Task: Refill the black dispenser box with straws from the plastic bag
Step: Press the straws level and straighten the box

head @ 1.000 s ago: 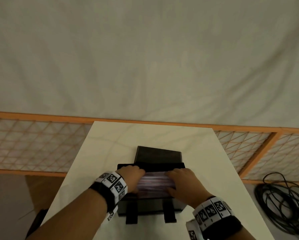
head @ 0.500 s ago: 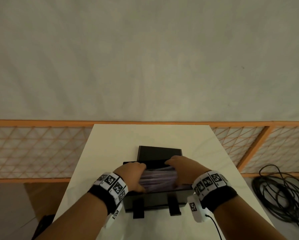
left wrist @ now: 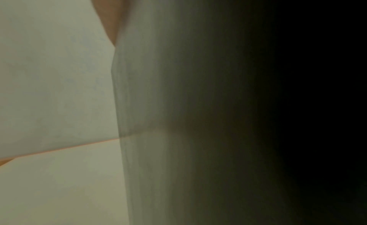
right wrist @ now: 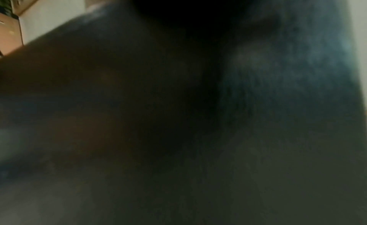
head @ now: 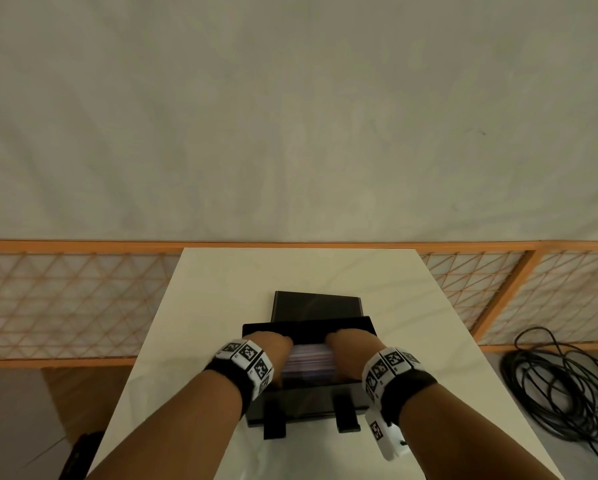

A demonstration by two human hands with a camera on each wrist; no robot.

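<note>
Both hands reach down into the black box, one at each end of the straws.

The fingers of both hands are hidden inside the black dispenser box (head: 308, 400), so I cannot tell if they are open or closed, or if they hold anything. The left hand (head: 273, 344) is at the left end of the straws (head: 308, 363). The right hand (head: 349, 342) is at the right end. The straws lie flat inside the box, between the two hands, and look pink and white and blurry. Each wrist wears a black band with black and white squares. The box sits on a pale surface (head: 221, 289). A black lid (head: 316, 306) stands up at the back of the box. Behind the box is an orange fence (head: 65, 299). To the right of the box, black cables (head: 560, 386) lie on the floor. Both wrist views are dark and blurry.
</note>
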